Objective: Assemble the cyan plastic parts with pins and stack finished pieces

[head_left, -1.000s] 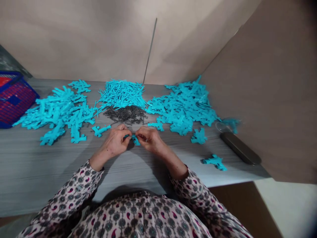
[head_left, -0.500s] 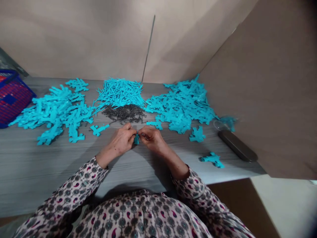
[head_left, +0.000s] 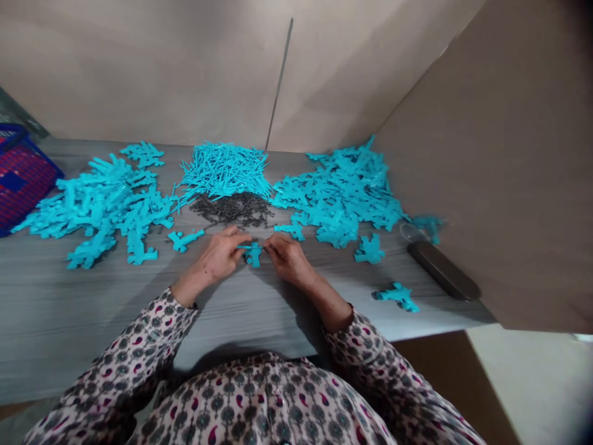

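a flat branched turquoise plastic piece (head_left: 252, 256)

Turquoise branched plastic piece (head_left: 252, 254), matte, no pattern. Small dark grey metal parts (head_left: 230, 210) in a heap. Grey wood-grain table top (head_left: 92, 309). My cream blouse sleeve (head_left: 125, 364): grey medallions, maroon paisley. Blue-and-red woven basket (head_left: 21, 179).

Turquoise plastic piles (head_left: 343, 198) along the far tabletop (head_left: 88, 147)
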`<state>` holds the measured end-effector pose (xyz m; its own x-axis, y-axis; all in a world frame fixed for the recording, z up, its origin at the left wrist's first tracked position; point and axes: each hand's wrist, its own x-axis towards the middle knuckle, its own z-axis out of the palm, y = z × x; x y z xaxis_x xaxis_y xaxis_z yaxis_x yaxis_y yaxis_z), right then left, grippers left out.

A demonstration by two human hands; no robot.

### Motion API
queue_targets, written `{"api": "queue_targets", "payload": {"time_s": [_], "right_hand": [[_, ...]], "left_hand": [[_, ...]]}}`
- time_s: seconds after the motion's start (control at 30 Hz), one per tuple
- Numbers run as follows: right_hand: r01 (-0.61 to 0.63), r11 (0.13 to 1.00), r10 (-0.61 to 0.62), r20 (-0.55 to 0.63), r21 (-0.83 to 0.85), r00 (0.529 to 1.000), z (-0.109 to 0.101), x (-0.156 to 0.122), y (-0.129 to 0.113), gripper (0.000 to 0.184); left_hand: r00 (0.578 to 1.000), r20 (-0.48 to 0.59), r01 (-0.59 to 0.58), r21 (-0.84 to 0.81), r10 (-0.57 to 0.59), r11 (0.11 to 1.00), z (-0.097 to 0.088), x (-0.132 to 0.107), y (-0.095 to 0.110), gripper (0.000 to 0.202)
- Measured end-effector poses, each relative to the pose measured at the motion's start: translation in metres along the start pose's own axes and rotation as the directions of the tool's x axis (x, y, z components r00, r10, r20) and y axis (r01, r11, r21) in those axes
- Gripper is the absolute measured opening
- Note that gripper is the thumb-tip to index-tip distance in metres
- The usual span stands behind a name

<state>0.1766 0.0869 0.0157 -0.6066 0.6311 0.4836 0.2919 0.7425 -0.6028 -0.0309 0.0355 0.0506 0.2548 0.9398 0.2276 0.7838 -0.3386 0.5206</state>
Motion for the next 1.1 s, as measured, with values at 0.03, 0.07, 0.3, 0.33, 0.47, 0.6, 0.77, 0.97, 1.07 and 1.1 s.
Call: {"api": "queue_targets", "payload": {"time_s": [0.03, 0.07, 0.3, 0.33, 0.47, 0.6, 0.77, 0.97, 1.07, 1.1], "right_hand": [[-0.001, 1.0, 0.001, -0.019, 0.013, 1.0, 0.001, 0.0, 0.002, 0.02], [-0.004, 1.0, 0.005, -0.032, 0.02, 0.999, 0.001, 0.001, 0.003, 0.021], [-0.058, 0.998, 0.059, -0.062, 0.018, 0.996, 0.007, -0.003, 0.006, 0.019], [-0.063, 0.998, 0.063, -0.054, 0.015, 0.997, 0.007, -0.003, 0.007, 0.018], [-0.059, 0.998, 0.059, -0.007, 0.011, 0.998, 0.006, -0.003, 0.01, 0.018], [-0.046, 0.999, 0.046, -0.001, 0.024, 0.999, 0.007, -0.002, 0.011, 0.02], [-0.05, 0.998, 0.05, -0.016, 0.023, 0.999, 0.01, -0.002, 0.015, 0.02], [-0.051, 0.998, 0.052, -0.025, 0.039, 0.998, 0.012, -0.002, 0.016, 0.021], [-0.046, 0.998, 0.047, -0.02, 0.044, 0.999, 0.013, -0.001, 0.015, 0.022], [-0.05, 0.998, 0.05, -0.011, 0.04, 0.999, 0.013, -0.001, 0.015, 0.022]], "left_hand": [[0.999, -0.036, 0.03, -0.017, -0.03, 0.999, -0.001, -0.003, -0.008, 0.031], [0.995, -0.067, 0.067, -0.041, -0.069, 0.997, -0.001, -0.006, -0.015, 0.028], [0.983, -0.149, 0.08, -0.151, -0.103, 0.985, 0.013, -0.018, -0.034, 0.011], [0.984, -0.153, 0.071, -0.157, -0.096, 0.985, 0.014, -0.018, -0.032, 0.012], [0.986, -0.152, 0.042, -0.128, -0.061, 0.991, 0.015, -0.015, -0.025, 0.015], [0.995, -0.101, 0.02, -0.068, -0.027, 0.997, 0.012, -0.013, -0.021, 0.014], [0.996, -0.086, -0.03, -0.031, 0.027, 0.999, 0.011, -0.011, -0.023, 0.016], [0.997, -0.047, -0.057, -0.032, 0.055, 0.998, 0.009, -0.009, -0.027, 0.019], [0.997, -0.035, -0.07, -0.045, 0.068, 0.997, 0.008, -0.008, -0.028, 0.02], [0.997, -0.031, -0.072, -0.047, 0.071, 0.996, 0.008, -0.008, -0.029, 0.02]]}}
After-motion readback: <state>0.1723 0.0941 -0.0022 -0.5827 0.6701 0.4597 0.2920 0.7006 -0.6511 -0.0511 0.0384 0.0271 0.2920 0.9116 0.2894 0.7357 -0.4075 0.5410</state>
